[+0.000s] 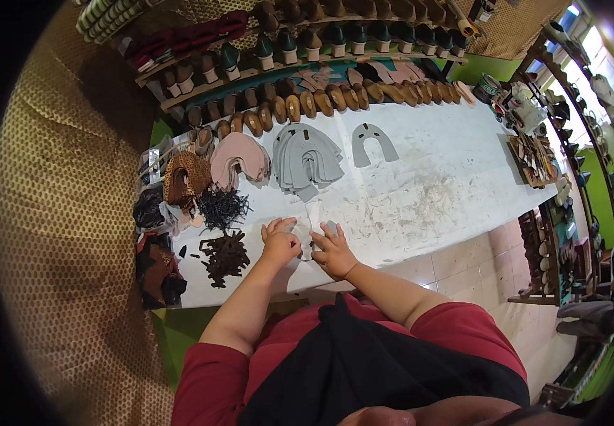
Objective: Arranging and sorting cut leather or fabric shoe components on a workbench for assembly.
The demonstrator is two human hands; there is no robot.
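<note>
At the table's near edge, my left hand (280, 243) and my right hand (332, 254) are close together on a small grey shoe upper piece (332, 227). The fingers of my left hand are bent over its left side. My right hand grips the other side, its fingers partly spread. Most of the piece is hidden under both hands. Just beyond them lies a stack of grey U-shaped shoe uppers (308, 157). One separate grey upper (374, 145) rests flat to its right, with small dark marks near the top.
Pink uppers (238, 157), leopard-print pieces (185, 177), black strips (223, 208) and dark brown strips (225, 257) lie left on the white table (456, 163). Brown shoe lasts (308, 104) line the back, below shelves of shoes. A box of pieces (532, 160) sits at the right end.
</note>
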